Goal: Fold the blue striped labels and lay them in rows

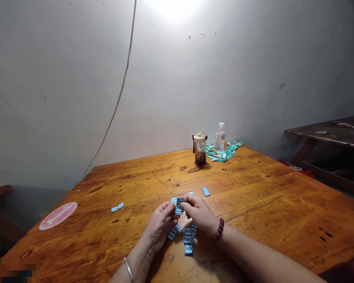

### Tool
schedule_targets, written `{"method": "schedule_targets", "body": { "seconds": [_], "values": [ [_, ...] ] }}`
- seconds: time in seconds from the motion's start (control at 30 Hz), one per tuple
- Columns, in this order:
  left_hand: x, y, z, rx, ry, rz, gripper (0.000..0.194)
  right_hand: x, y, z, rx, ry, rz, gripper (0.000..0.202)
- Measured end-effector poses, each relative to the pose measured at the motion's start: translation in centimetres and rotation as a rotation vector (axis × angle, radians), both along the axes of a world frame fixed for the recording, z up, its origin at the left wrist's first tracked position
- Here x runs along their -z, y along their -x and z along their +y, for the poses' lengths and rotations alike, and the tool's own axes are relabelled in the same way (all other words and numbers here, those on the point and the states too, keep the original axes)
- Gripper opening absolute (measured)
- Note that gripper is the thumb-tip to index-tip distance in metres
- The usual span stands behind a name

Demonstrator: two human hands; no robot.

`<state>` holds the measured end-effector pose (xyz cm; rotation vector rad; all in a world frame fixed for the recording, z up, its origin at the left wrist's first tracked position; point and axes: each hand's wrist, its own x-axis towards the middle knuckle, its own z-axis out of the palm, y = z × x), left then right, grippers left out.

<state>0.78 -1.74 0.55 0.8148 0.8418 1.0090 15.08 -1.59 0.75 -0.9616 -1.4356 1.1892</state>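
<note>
Between my two hands is a small blue-and-white piece [179, 210], raised over the wooden table. My left hand [163, 221] pinches its left side with thumb and fingers. On the right, my right hand [198, 212] has thumb and forefinger closed on its upper edge. Below the hands lies a pile of similar blue-and-white pieces [188, 238], with a few more [173, 232] just under my left hand. One piece [205, 191] lies beyond my right hand, and another [117, 207] lies farther left. Other pieces show partly behind my fingers.
At the table's [147, 177] far side stand a lidded jar with dark contents [200, 151] and a clear water bottle [220, 139] among turquoise ribbons [228, 152]. A pink oval mark [58, 215] is at the left edge. A darker table [330, 131] stands at the right.
</note>
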Motion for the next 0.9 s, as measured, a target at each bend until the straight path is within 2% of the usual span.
{"method": "schedule_targets", "body": {
  "seconds": [0.2, 0.3, 0.37, 0.47, 0.57, 0.67, 0.8, 0.9],
  "values": [
    [-1.3, -0.2, -0.8, 0.134, -0.002, -0.044, 0.026, -0.4, -0.2, 0.0, -0.004, 0.073, 0.181, 0.013],
    [-1.6, -0.3, -1.0, 0.183, 0.001, -0.054, 0.026, -0.2, -0.3, -0.1, -0.080, 0.170, 0.247, 0.016],
    [-1.4, -0.2, -0.8, 0.172, 0.009, -0.039, 0.022, 0.0, -0.3, 0.0, -0.120, 0.169, 0.240, 0.017],
    [-0.9, -0.1, -0.5, 0.113, -0.002, 0.017, 0.019, 0.1, -0.5, 0.1, -0.064, 0.039, 0.109, 0.017],
    [-0.5, -0.1, -0.2, 0.062, -0.052, 0.097, 0.021, 0.1, -0.6, 0.1, -0.002, -0.107, -0.018, 0.027],
    [-0.2, -0.2, -0.2, 0.063, -0.099, 0.134, 0.025, 0.0, -0.7, 0.1, 0.023, -0.232, -0.136, 0.020],
    [-0.2, -0.1, -0.3, 0.084, -0.031, 0.106, 0.034, 0.3, -0.7, 0.0, 0.047, -0.332, -0.230, 0.018],
    [-0.3, 0.0, -0.3, 0.095, -0.018, 0.101, 0.034, 0.3, -0.6, -0.1, 0.036, -0.376, -0.253, 0.019]
  ]
}}
